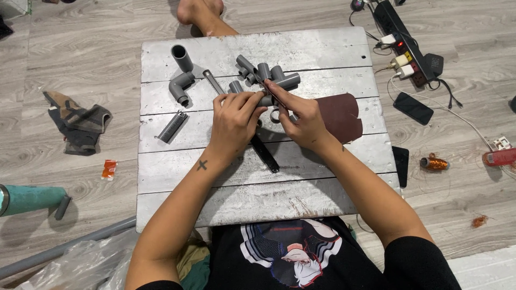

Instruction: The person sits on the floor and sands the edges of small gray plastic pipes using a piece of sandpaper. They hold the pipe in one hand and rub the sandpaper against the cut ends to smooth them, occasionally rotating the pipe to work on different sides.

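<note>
Short grey pipe piece [265, 100] at centre of silver plank surface [322, 161], pinched between both hands. Left hand [234, 121] grip clamped on its near end, fingers curled over. Right hand [303, 121] grip closed on thin tool [267, 87], tip at pipe. Cluster of grey pipe fittings [269, 72] just behind. Grey elbow fitting [180, 86] and metal rod [213, 81] to left. Dark red sandpaper sheet [341, 115] beside right hand. Black bar [266, 153] under hands. Power strip [400, 40] and phone [413, 107] on floor, right.
</note>
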